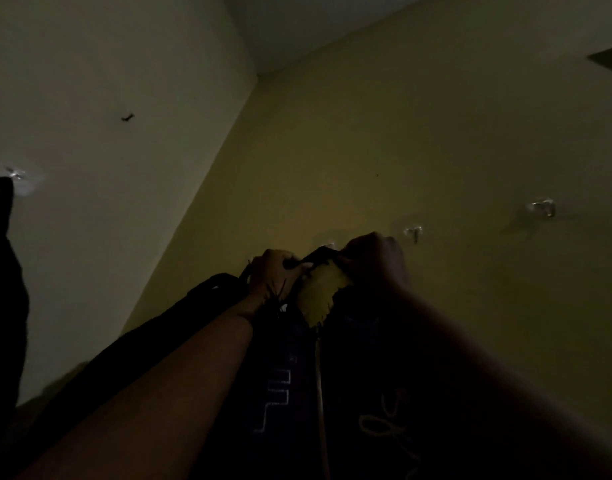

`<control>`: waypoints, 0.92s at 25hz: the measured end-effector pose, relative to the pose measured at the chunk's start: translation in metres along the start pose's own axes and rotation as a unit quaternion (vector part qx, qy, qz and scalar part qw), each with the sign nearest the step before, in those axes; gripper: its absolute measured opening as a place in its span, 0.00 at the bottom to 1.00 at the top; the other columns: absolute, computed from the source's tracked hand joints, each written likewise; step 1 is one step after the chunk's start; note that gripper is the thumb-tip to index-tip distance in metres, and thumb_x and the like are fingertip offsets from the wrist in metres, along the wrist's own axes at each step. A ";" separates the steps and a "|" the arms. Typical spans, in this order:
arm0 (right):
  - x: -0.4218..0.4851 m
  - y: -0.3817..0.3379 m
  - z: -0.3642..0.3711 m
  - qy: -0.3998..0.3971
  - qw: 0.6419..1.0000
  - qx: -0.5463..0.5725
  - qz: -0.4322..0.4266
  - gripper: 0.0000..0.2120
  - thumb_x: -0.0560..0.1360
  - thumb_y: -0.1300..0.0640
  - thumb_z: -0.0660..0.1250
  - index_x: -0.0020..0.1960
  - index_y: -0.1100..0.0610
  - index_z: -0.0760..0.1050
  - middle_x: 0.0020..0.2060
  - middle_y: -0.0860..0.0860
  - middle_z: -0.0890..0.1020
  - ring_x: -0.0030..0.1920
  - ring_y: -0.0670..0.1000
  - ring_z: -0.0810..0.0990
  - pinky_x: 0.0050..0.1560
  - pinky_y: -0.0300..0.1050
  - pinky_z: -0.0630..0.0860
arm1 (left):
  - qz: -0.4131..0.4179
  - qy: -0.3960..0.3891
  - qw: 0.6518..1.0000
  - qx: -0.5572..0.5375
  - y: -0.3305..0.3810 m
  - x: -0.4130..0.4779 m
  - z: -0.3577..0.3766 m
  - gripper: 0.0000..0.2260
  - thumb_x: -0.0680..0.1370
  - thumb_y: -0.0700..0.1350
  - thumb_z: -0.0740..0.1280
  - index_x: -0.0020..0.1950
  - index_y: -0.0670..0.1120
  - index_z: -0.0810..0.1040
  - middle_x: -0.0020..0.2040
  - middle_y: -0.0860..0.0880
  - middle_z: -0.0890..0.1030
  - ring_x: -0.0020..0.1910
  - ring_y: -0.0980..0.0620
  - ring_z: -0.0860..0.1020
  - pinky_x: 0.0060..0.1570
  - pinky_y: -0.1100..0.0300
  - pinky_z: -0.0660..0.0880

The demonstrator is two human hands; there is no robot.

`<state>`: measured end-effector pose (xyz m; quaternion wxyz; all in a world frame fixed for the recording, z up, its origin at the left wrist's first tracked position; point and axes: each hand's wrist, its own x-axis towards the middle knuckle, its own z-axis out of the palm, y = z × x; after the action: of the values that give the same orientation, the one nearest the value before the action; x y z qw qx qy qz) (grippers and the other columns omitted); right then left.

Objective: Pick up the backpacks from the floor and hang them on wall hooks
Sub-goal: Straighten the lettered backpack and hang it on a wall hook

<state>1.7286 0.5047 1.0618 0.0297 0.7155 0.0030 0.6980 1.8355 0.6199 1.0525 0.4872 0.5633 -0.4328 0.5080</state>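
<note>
The room is very dim. A dark backpack [297, 393] with pale lettering is held up against the yellowish wall. Its top loop [316, 258] is stretched between my left hand [275, 271] and my right hand [374, 261], both closed on it. The loop sits right at a clear wall hook [330, 244], which is mostly hidden behind the strap and my hands. I cannot tell whether the loop rests on the hook. Another dark bag [1, 289] hangs at the far left from a clear hook [17, 174] on the adjoining wall.
Two more clear hooks, one [413, 233] just right of my right hand and one [543, 207] farther right, hold nothing. A small dark mark [127, 117] is on the left wall. The two walls meet in a corner [207, 174] left of my hands.
</note>
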 end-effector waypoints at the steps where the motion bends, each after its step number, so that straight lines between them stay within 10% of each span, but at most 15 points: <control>1: -0.006 0.000 -0.002 0.005 1.000 -0.007 -0.007 0.17 0.76 0.49 0.64 0.45 0.63 0.82 0.46 0.62 0.84 0.48 0.61 0.81 0.41 0.43 0.70 | -0.005 -0.008 1.000 -0.009 0.006 -0.004 -0.002 0.14 0.74 0.46 0.69 0.44 0.34 0.83 0.37 0.43 0.83 0.33 0.55 0.75 0.29 0.71 0.65; 7: -0.044 -0.014 -0.025 -0.077 0.992 0.088 0.043 0.16 0.80 0.51 0.56 0.49 0.57 0.81 0.50 0.61 0.82 0.53 0.56 0.80 0.47 0.44 0.69 | -0.048 -0.082 0.995 0.043 0.036 -0.038 -0.037 0.16 0.79 0.50 0.61 0.60 0.41 0.78 0.58 0.44 0.81 0.57 0.46 0.78 0.45 0.66 0.66; 13: -0.091 -0.028 -0.062 -0.131 0.954 0.235 0.136 0.21 0.80 0.49 0.56 0.68 0.59 0.70 0.66 0.57 0.76 0.65 0.55 0.74 0.60 0.42 0.70 | -0.169 -0.046 0.984 -0.023 0.078 -0.092 -0.063 0.16 0.80 0.50 0.58 0.61 0.42 0.76 0.32 0.46 0.75 0.28 0.58 0.74 0.23 0.74 0.65; 17: -0.140 -0.049 -0.109 -0.135 0.921 0.315 0.187 0.20 0.80 0.49 0.57 0.67 0.58 0.71 0.63 0.56 0.78 0.60 0.54 0.77 0.54 0.42 0.71 | -0.218 -0.041 0.973 -0.067 0.114 -0.141 -0.083 0.16 0.80 0.49 0.59 0.65 0.45 0.74 0.60 0.43 0.78 0.51 0.52 0.75 0.47 0.64 0.69; 23: -0.246 -0.111 -0.193 -0.226 0.800 0.454 0.322 0.20 0.79 0.46 0.57 0.65 0.56 0.73 0.62 0.53 0.78 0.58 0.49 0.75 0.54 0.38 0.67 | -0.316 -0.002 0.943 -0.104 0.174 -0.257 -0.160 0.17 0.80 0.50 0.57 0.67 0.46 0.72 0.65 0.47 0.75 0.61 0.48 0.74 0.62 0.57 0.70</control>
<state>1.5341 0.6121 0.8157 -0.5247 0.7446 0.0819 0.4044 1.6125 0.7502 0.8172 0.6775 0.6184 -0.2844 0.2787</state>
